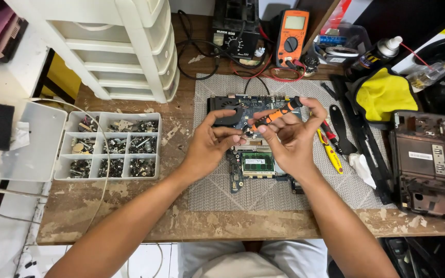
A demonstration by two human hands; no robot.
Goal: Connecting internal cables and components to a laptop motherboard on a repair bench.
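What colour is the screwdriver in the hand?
Orange and black: the screwdriver in the right hand, seen in the head view.

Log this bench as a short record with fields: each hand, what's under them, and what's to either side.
left hand: fingertips at the screwdriver tip
right hand: holds orange screwdriver
under hands: circuit board on grey mat
left side: screw tray, white drawers
right side: laptop shell, yellow cloth
back: multimeter
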